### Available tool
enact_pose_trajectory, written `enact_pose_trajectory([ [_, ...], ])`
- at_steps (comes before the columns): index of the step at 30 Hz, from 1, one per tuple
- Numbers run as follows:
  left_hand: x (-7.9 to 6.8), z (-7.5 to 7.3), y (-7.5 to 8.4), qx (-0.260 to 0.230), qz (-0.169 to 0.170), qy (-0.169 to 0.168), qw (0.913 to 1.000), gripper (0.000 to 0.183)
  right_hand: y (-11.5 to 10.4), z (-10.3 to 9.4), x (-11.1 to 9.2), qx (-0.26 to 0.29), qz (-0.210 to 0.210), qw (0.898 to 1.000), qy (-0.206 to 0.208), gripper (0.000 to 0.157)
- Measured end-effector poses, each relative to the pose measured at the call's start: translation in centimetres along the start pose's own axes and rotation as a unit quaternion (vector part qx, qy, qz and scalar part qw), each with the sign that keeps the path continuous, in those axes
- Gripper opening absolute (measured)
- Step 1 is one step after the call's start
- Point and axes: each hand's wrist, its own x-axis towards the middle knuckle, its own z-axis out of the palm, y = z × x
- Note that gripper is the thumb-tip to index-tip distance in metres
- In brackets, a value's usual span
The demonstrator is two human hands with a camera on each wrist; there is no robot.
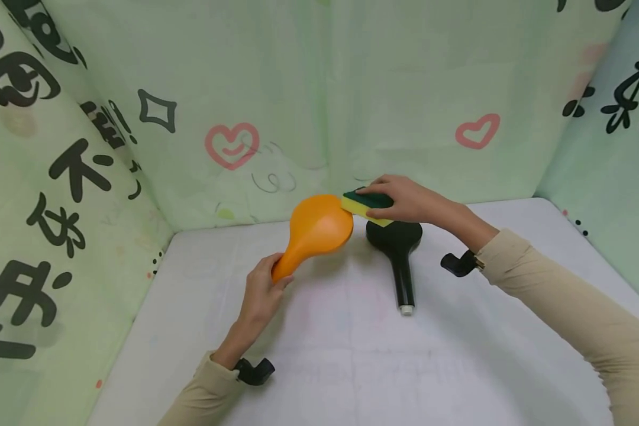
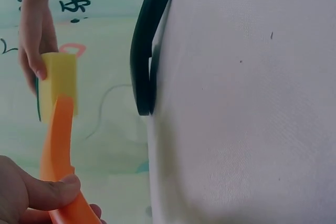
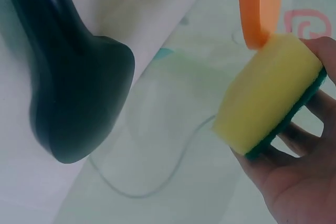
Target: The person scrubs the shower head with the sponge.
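Observation:
My left hand (image 1: pixel 260 294) grips an orange shower head (image 1: pixel 321 226) by its handle, holding it raised above the table with its round head up and to the right. In my right hand (image 1: pixel 404 201) is a yellow sponge (image 1: pixel 355 206) with a dark green scouring side, pinched between thumb and fingers. The sponge's yellow side meets the rim of the orange head, as the left wrist view shows at the sponge (image 2: pixel 60 82). A black shower head (image 1: pixel 403 269) with a white connector end lies on the table just below the right hand.
The white-covered table (image 1: pixel 319 361) spreads under both hands. A pale green printed backdrop (image 1: pixel 394 89) with hearts and dark lettering rises behind the table and along both sides. Black wrist mounts (image 1: pixel 255 371) sit at both cuffs.

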Motion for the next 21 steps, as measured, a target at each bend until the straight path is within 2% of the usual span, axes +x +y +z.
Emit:
enact_pose_trajectory([
  [10,0.3,-1.2,-1.3,-0.006,-0.025,0.011,0.9996,0.046,1.3,0.7,-1.9,-0.004,0.007,1.0,-0.009,0.05],
  [21,0.4,-2.0,-3.1,-0.001,-0.068,0.007,0.9976,0.047,1.3,1.1,-3.1,-0.003,-0.009,1.0,0.007,0.05],
])
